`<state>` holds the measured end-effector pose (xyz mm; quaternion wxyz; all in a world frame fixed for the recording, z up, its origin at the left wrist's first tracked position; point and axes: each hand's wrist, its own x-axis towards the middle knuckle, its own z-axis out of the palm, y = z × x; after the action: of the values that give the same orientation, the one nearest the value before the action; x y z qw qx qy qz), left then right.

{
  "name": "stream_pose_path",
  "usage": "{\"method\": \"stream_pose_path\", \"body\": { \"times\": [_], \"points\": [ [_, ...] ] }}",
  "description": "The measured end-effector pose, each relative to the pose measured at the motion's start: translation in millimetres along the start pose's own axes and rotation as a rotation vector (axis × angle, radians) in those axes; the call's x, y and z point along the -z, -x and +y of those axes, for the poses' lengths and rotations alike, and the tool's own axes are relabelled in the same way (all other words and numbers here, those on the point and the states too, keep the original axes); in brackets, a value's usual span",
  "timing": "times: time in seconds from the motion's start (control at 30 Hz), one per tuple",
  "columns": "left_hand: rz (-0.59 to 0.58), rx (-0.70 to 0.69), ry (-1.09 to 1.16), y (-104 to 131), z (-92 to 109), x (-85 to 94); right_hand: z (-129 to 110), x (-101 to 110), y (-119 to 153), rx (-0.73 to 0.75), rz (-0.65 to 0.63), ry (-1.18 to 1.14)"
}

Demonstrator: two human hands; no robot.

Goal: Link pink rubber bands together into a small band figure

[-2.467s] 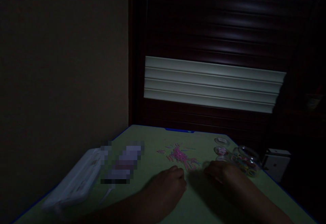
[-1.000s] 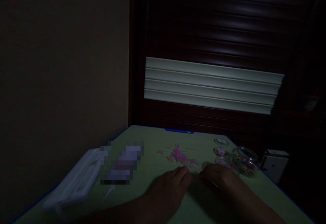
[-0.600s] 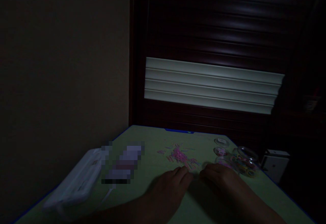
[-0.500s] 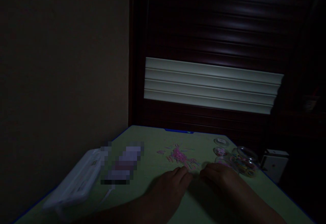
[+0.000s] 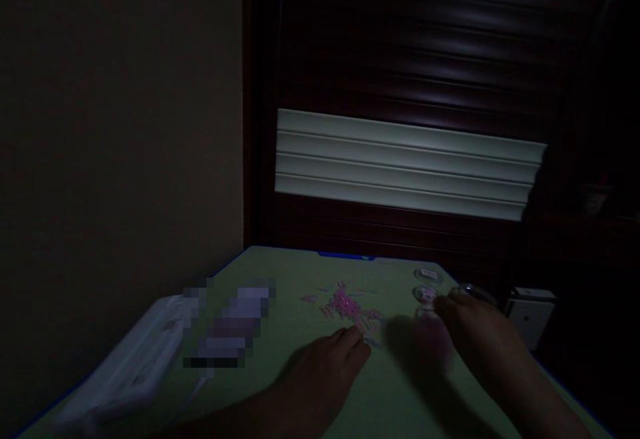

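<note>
My left hand (image 5: 333,366) rests on the table at the near edge of a pile of small pink pieces (image 5: 345,302). Its fingers are curled together, and whatever is in them is hidden. Over at the right, my right hand (image 5: 473,322) has its fingers closed at the rim of a clear container of pink pieces (image 5: 434,339), which is smeared by motion. Just beyond that sits a small round dish of pink pieces (image 5: 425,294). A clear round lid with a label (image 5: 429,275) lies farther back. Dim light hides the pieces' exact kind.
A white power strip (image 5: 135,352) lies along the table's left side, beside a pixelated phone-shaped object (image 5: 233,326) with a cable. Behind my right hand shows the rim of a clear jar (image 5: 477,291). A white box (image 5: 530,316) stands past the right edge.
My right hand has moved right, from beside my left hand to the clear container, which has shifted slightly toward me. My left hand has stayed near the pile. The view has turned slightly.
</note>
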<state>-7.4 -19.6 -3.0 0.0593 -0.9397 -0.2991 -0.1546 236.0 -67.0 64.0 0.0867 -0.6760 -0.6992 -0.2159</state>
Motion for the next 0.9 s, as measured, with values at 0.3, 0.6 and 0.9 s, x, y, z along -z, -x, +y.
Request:
{"method": "stream_pose_path", "body": {
  "times": [0.3, 0.6, 0.9],
  "points": [
    [-0.035, 0.009, 0.026, 0.0, -0.8, 5.0, 8.3, 2.4, 3.3, -0.193, -0.104, -0.002],
    [-0.033, -0.008, 0.077, -0.1, -3.6, 9.2, 8.6, 3.1, 2.3, -0.211, -0.156, -0.014],
    [0.021, 0.090, 0.097, -3.2, -26.9, 13.8, -10.3, 4.1, 1.0, 0.018, -0.021, -0.215]
  ]
}}
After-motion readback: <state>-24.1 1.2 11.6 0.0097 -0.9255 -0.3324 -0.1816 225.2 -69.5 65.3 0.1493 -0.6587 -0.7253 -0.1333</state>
